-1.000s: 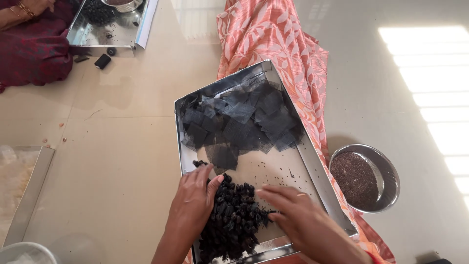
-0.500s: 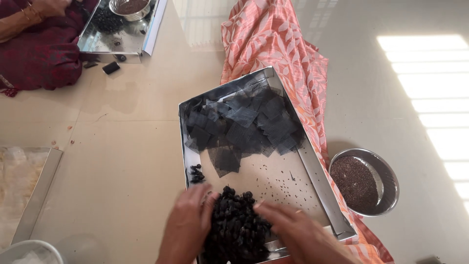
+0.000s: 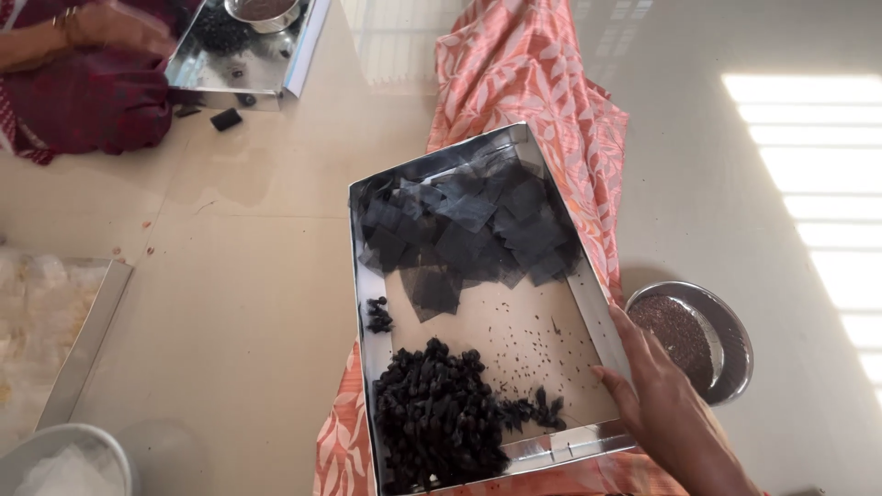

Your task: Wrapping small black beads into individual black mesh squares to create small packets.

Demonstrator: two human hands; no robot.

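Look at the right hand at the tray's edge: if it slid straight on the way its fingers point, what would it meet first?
The right hand points up-left across the steel tray; likely the scattered dark specks first, though height is unclear.
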